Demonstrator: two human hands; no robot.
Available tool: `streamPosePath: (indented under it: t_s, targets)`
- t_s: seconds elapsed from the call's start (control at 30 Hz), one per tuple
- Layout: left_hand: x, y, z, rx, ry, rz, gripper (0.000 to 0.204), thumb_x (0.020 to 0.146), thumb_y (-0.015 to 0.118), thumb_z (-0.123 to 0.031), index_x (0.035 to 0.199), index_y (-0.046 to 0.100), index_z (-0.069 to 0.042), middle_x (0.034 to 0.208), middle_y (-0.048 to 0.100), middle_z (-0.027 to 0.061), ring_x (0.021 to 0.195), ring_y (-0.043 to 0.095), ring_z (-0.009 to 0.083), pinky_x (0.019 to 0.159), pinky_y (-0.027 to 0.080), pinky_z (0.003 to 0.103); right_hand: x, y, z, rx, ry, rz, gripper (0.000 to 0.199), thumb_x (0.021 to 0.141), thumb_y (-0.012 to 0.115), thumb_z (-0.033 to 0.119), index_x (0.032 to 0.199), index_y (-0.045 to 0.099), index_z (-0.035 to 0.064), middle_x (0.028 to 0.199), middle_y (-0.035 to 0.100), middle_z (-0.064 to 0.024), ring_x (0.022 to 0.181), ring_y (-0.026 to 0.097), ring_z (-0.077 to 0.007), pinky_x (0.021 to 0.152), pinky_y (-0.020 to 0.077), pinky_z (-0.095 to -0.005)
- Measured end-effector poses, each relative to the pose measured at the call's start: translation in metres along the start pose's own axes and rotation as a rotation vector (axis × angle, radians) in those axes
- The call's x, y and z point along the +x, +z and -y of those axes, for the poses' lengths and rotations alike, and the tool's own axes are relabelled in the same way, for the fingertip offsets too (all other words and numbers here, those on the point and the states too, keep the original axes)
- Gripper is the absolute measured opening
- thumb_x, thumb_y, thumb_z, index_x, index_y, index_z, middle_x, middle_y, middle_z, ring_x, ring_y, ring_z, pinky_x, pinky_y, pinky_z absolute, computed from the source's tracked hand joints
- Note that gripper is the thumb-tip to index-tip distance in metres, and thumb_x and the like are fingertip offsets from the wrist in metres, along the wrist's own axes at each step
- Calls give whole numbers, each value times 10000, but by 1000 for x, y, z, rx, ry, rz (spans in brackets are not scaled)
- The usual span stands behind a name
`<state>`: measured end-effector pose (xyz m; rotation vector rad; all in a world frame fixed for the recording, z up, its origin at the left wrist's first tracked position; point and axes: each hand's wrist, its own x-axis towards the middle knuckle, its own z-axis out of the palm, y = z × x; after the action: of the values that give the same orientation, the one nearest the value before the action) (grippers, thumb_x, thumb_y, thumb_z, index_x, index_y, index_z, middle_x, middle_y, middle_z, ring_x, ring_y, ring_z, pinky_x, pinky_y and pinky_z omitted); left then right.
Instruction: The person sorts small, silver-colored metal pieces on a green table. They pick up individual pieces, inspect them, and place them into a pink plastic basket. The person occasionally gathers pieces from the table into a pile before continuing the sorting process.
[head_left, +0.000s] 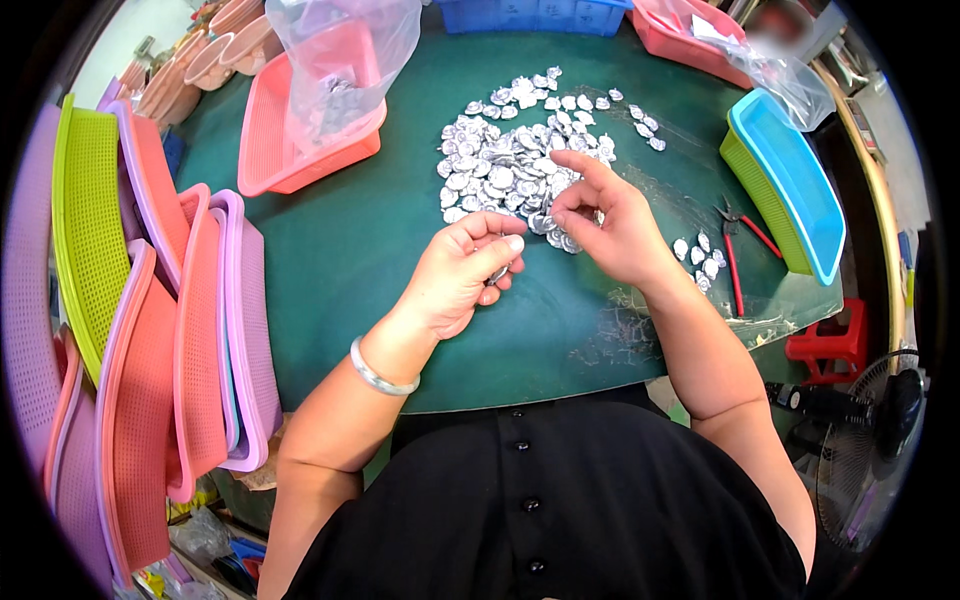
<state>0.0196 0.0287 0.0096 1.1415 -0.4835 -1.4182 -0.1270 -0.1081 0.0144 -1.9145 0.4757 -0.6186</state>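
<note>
A heap of small silver rose-shaped pieces [500, 165] lies on the green table in front of me. Just below the heap, my left hand [465, 270] is closed, thumb pressed over curled fingers, around a few of the same silver pieces [497, 272]. My right hand [615, 220] hovers over the heap's right edge, its index finger stretched out and thumb apart from it. No piece shows between those fingers. A smaller group of silver pieces [703, 262] rests to the right of my right wrist, beside red-handled pliers [733, 255].
A pink basket [262, 150] with a clear plastic bag [345, 80] stands far left. Nested blue and green baskets [785, 180] sit on the right. Stacked coloured baskets [150, 400] crowd the left side. A red stool [835, 340] and a fan [870, 430] are beyond the table's right edge.
</note>
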Motion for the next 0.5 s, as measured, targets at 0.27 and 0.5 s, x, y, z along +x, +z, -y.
streamPosePath:
  t_s: [0.27,0.5]
  targets:
    - [1,2,3,71,9,-42,154,868,609,-183,925,594,-42,716,578,16,549,475,54,433,352,162,-2,5,7,385,186,202,533,818,570,-31,1312,373,13,798,599,-31,727,549,-78,659,441,-215]
    - [4,-2,3,-41,-12,-51,119,871,598,-156,929,589,-53,708,595,40,532,489,61,386,324,149,-1,-2,13,426,308,235,533,821,567,-19,1313,364,8,808,600,-44,718,552,-92,654,446,-228]
